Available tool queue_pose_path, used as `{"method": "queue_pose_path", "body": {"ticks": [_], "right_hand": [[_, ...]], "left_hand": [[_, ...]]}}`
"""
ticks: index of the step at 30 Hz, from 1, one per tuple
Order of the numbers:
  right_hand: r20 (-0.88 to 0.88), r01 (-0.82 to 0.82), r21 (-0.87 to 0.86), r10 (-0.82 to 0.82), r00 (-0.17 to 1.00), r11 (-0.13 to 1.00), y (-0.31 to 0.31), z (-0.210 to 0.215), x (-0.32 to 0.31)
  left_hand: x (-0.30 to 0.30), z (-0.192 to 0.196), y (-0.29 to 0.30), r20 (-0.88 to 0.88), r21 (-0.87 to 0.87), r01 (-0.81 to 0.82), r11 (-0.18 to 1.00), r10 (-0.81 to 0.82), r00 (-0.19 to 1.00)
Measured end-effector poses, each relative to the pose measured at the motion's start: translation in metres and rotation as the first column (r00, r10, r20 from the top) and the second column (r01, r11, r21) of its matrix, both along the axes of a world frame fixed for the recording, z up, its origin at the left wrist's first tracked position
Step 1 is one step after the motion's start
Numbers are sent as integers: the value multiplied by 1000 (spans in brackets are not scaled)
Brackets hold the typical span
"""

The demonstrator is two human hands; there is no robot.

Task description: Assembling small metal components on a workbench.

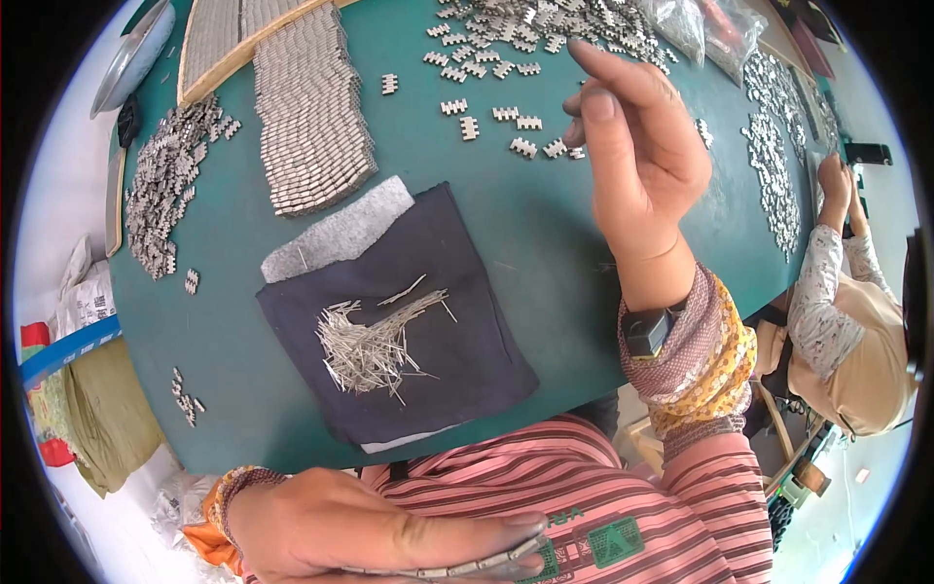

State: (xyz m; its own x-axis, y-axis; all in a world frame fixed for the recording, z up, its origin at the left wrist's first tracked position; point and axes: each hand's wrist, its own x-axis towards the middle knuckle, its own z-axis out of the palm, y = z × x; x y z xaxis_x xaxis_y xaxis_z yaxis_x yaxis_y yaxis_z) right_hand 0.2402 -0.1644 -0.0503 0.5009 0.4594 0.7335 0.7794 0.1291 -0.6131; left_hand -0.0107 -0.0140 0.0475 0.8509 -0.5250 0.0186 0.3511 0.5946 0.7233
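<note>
Low at the front edge, my left hand (331, 526) is closed round a thin, curved strip of linked metal pieces (477, 565), pinched between thumb and fingers. My right hand (642, 146) is raised over the right part of the table, its fingers loosely bent and apart, with nothing visible in them. Close to its fingertips lie a few small toothed metal links (523, 147). A heap of thin metal pins (375, 350) rests on a folded dark cloth (486, 341) in front of me. Grey felt (341, 229) sticks out from under that cloth.
Assembled link strips (311, 127) lie side by side beyond the cloth, near a wood-edged tray (219, 49). Loose links pile up at left (175, 185) and far (545, 24). Plastic bags (730, 39) stand at the far right. Another person (846, 321) sits at the right side.
</note>
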Motion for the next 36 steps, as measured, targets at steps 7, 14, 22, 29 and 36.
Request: {"method": "queue_pose_path", "body": {"ticks": [7,14,22,29,36], "right_hand": [[-278,122,32,-108,954,992,5,-6,4],[-280,133,44,-115,953,990,10,-4,6],[-96,313,44,-308,947,949,-52,38,28],[-21,461,-540,-559,829,704,-142,30,43],[217,494,-705,-509,833,508,-134,6,18]], "left_hand": [[-2,9,-8,159,192,-109,975,79,984],[-15,17,-8,129,252,-232,940,205,970],[-21,26,-7,-134,339,-394,854,458,879],[-14,-21,0,-85,502,-596,627,721,688],[-2,-36,-8,-94,483,-706,518,832,547]]}}
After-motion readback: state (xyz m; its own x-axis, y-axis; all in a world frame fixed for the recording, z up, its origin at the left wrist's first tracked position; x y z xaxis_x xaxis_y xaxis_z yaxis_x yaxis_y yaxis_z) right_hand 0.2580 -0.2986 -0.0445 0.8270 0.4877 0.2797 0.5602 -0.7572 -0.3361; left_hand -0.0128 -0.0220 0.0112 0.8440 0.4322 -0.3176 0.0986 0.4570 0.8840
